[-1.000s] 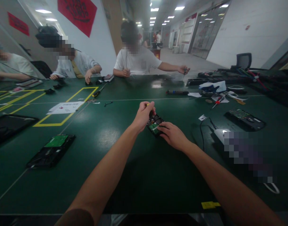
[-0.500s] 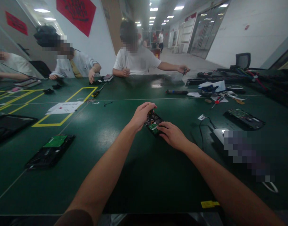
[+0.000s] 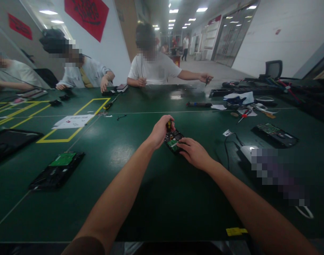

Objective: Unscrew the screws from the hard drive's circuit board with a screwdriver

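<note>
Left hand (image 3: 160,131) clamped on screwdriver (image 3: 168,124), tip down on small hard drive (image 3: 173,141); right hand (image 3: 195,153) lies flat, fingers loose, pinning the drive.
Drive sits mid-table, far from every edge. Risk: tip slips, scratches green board; drive skids if pressure eases.

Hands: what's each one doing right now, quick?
Left hand: closed on a yellow-handled screwdriver, held upright over the hard drive.
Right hand: open, fingers resting on the hard drive's near edge.
</note>
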Tool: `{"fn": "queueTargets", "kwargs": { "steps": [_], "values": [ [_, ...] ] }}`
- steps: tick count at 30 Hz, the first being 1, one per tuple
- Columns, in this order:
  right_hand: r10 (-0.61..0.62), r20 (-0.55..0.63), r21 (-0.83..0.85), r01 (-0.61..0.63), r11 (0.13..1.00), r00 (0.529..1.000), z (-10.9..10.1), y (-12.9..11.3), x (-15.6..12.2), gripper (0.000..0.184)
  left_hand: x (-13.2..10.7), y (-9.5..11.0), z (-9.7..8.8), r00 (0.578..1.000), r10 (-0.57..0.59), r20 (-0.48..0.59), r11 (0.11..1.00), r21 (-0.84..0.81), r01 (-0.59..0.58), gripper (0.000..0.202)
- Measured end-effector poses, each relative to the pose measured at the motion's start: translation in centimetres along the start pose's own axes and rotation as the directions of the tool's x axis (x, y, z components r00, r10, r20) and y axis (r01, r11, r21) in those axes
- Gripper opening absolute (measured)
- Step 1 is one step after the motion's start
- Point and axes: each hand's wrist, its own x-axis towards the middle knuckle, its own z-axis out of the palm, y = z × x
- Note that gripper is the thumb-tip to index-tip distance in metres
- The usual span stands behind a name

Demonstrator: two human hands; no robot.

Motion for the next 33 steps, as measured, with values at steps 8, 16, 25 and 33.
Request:
{"fn": "queueTargets", "kwargs": {
  "steps": [8, 16, 25, 33],
  "values": [
    [-0.006, -0.008, 0.011, 0.006, 1.0, 1.0, -0.08, -0.14, 0.08, 0.036, -0.37, -0.09, 0.09, 1.0, 0.012, -0.013, 1.0, 0.013, -0.012, 0.033],
    [0.003, 0.007, 0.008, -0.003, 1.0, 1.0, -0.24, -0.05, 0.04, 0.037, -0.08, -0.02, -0.42, 0.999, -0.013, 0.033, 0.999, -0.038, 0.014, 0.032],
    [-0.002, -0.01, 0.031, 0.002, 1.0, 1.0, 0.05, 0.07, -0.03, 0.037, -0.53, 0.6, -0.18, 0.998, -0.049, 0.05, 0.999, -0.017, 0.05, 0.038],
    [-0.01, -0.017, 0.036, 0.011, 0.999, 1.0, 0.1, 0.14, -0.05, 0.036, -0.29, 0.62, 0.25, 0.998, -0.062, -0.017, 0.994, -0.096, 0.06, 0.033]
  ]
}}
